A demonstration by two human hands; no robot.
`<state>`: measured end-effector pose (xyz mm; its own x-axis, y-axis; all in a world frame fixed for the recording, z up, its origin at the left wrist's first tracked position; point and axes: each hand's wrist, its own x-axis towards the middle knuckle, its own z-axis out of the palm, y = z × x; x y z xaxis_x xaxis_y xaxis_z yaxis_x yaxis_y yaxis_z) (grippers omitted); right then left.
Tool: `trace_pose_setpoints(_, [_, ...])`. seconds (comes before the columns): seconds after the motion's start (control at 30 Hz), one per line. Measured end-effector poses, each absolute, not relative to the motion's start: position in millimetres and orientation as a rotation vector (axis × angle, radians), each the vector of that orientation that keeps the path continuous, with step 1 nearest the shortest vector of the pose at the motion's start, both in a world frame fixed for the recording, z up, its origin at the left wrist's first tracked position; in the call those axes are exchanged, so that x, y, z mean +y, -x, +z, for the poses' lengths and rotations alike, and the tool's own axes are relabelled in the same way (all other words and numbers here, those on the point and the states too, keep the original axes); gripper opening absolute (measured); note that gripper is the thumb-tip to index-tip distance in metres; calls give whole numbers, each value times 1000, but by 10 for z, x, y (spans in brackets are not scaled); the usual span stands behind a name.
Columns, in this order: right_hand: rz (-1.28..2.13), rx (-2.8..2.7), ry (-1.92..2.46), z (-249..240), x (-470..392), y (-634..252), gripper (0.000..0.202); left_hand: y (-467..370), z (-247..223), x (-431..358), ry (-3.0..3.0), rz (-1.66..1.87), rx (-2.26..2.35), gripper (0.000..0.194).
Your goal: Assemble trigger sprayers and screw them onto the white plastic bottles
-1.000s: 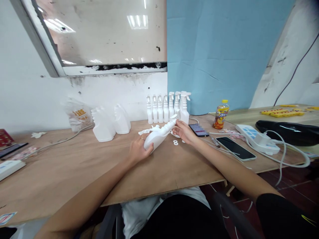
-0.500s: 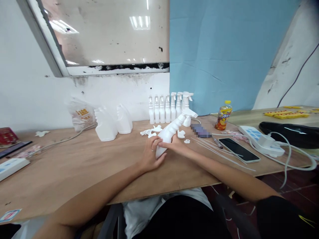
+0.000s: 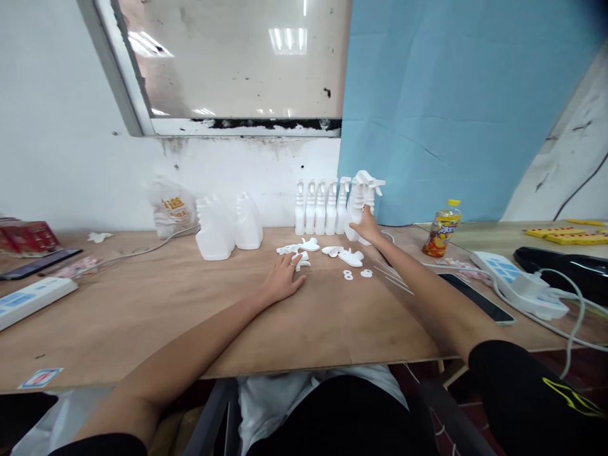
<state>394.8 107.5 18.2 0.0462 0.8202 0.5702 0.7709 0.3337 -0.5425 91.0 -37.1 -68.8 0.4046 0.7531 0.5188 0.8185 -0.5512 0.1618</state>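
Observation:
My right hand (image 3: 367, 227) is wrapped round a white spray bottle (image 3: 354, 206), which stands slightly tilted at the right end of a row of white spray bottles (image 3: 320, 212). Its fingers are partly hidden behind the bottles. My left hand (image 3: 282, 278) lies on the table with fingers stretched out and a ring on one of them. Its fingertips reach a loose white trigger sprayer head (image 3: 301, 259), though I cannot tell whether they touch. More white sprayer heads (image 3: 351, 256) lie between the hands, with small white rings (image 3: 366, 273) nearer to me.
White wide bottles (image 3: 213, 234) stand on the left before a plastic bag (image 3: 175, 212). Thin white tubes (image 3: 394, 278) lie near my right forearm. To the right are a drink bottle (image 3: 443, 231), a phone (image 3: 479, 301) and a white power strip (image 3: 522, 288) with cables.
The spray bottle, earlier held in both hands at the table's middle, has moved back to the row in my right hand. My left hand has let go and come down beside the sprayer heads.

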Motion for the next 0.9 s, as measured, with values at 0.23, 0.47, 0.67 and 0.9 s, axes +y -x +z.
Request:
trace_pose_setpoints(0.23, [13, -1695, 1672, -99, 1247, -3925, 55, -930, -645, -409, 2551, -773, -1491, 34])
trace_pose_setpoints(0.47, [-118, -1734, 1844, -61, 1276, -3926, 64, -979, -584, -479, 2508, -747, -1565, 31])
trace_pose_setpoints(0.67, [-249, -1823, 1907, 19, 1195, -3942, 58, -977, -596, -495, 2564, -835, -1542, 37])
trace_pose_setpoints(0.9, [-135, -2080, 1582, 22, 692, -4002, 28, -1005, -599, -490, 2689, -1057, -1608, 39])
